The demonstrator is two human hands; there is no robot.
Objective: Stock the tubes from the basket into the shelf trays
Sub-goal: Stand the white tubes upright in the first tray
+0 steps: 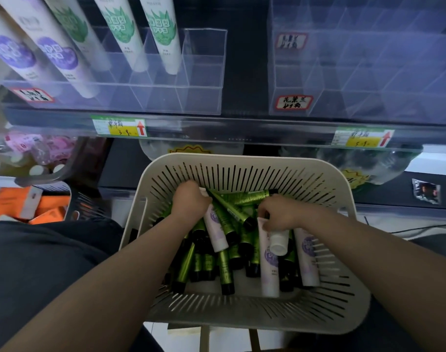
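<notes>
A cream slotted basket [242, 311] is seen below the front edge of the shelf [242, 120], and both hands are put inside it. Many green tubes [227, 270] with black caps are piled in the basket, mostly across its middle and toward its near wall. Several purple-printed tubes [307, 257] are lying among them, in the middle and near the right wall.

The left hand [189, 201] is placed at the far left corner of the basket, back upward, with its fingers bent down into the pile. The fingers are hidden, so it cannot be told what is held. One purple-printed tube runs from under this hand toward the near wall.

The right hand [277, 212] is placed a little right of the middle. Its fingers and thumb are curled round a white tube [279, 242], which lies over the other tubes with its white cap pointed toward the near wall.

On the shelf a clear left tray [204, 72], divided into compartments, is seen. Tall tubes [163, 29] are standing tilted in its left and middle compartments, some printed purple and some green. A clear right tray [369, 59] is set apart from it, and a handwritten label [294, 102] is stuck at its front left corner. Two price tags [119, 127] are fixed on the front edge of the shelf. Orange packs [11, 201] are seen low at the left.
</notes>
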